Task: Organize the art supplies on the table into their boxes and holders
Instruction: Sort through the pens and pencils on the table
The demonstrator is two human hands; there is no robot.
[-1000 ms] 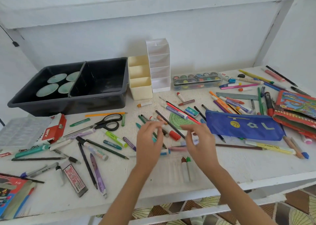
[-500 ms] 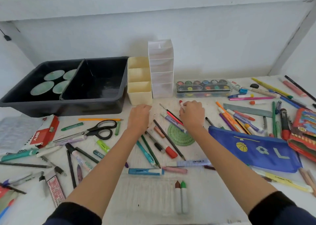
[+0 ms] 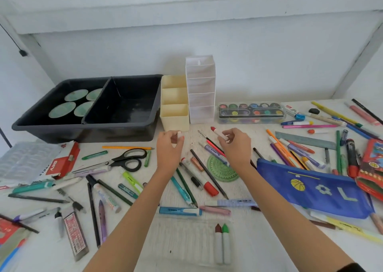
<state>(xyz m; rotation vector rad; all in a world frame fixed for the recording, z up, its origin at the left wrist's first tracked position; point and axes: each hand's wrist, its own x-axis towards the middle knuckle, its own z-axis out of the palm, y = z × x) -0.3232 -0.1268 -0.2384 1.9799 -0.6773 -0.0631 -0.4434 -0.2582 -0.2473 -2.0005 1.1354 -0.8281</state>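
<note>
My left hand [image 3: 169, 147] pinches a small white crayon stub with an orange tip [image 3: 179, 134], just in front of the cream three-cell holder [image 3: 174, 114]. My right hand [image 3: 236, 145] pinches a white crayon with a red tip [image 3: 216, 132], lifted above the table near the tall white tiered holder [image 3: 200, 89]. Pens, pencils, markers and crayons lie scattered over the white table [image 3: 186, 240]. A brown and a green crayon [image 3: 221, 242] lie side by side at the front.
A black two-part tray [image 3: 87, 124] stands back left with round green discs in its left part. A clear paint case [image 3: 251, 112] sits right of the holders. Black scissors [image 3: 124, 162], a green protractor [image 3: 221, 170], a blue pencil pouch [image 3: 315, 191] and crayon boxes [image 3: 371, 168] lie around.
Both hands reached away from me toward the holders, and each picked up a crayon. The crayons are now lifted off the table. The camera moved closer.
</note>
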